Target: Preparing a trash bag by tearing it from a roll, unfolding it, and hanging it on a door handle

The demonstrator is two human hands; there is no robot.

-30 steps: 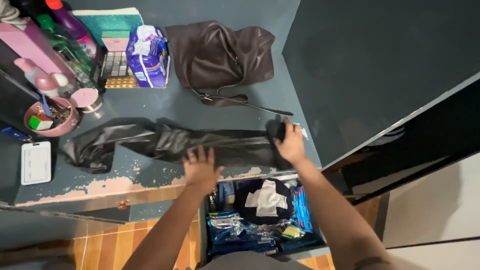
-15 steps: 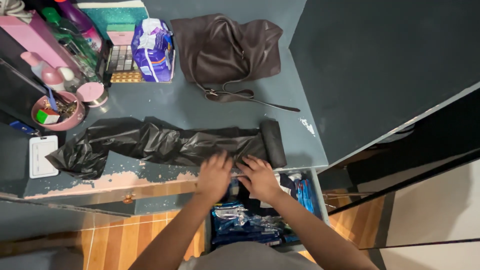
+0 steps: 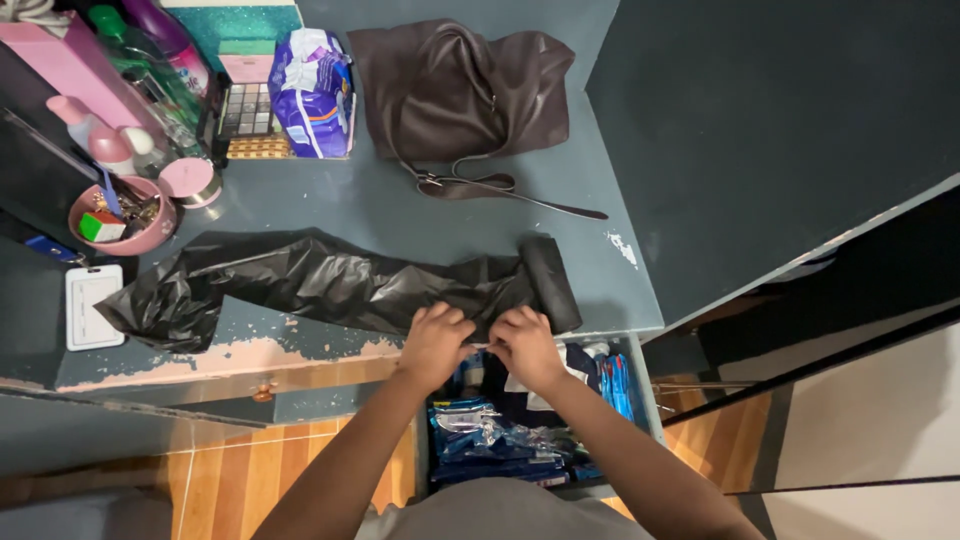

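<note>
A long strip of crinkled, glossy black plastic bag (image 3: pixel 320 285) lies across the near part of the worn blue-grey desktop (image 3: pixel 400 215), its loose end bunched at the left and its right end wound into a dark roll (image 3: pixel 552 282) near the desktop's right edge; the film is creased and catches the light along its folds. The left hand (image 3: pixel 435 345) and the right hand (image 3: pixel 525 345) sit side by side at the near edge of the strip, just left of the roll, both with fingers curled and pinching the plastic between them; the knuckles nearly touch.

A second ago the hands were apart, the left flat on the middle of the strip and the right on the roll; half a second ago they had come close with fingers looser; now both are closed on the film, and the roll sits slightly skewed.

Below the hands an open drawer (image 3: pixel 640 385) holds blue packets; a dark brown leather bag (image 3: pixel 460 85) lies at the far side, and a pink bowl (image 3: pixel 120 220) stands at the left.
</note>
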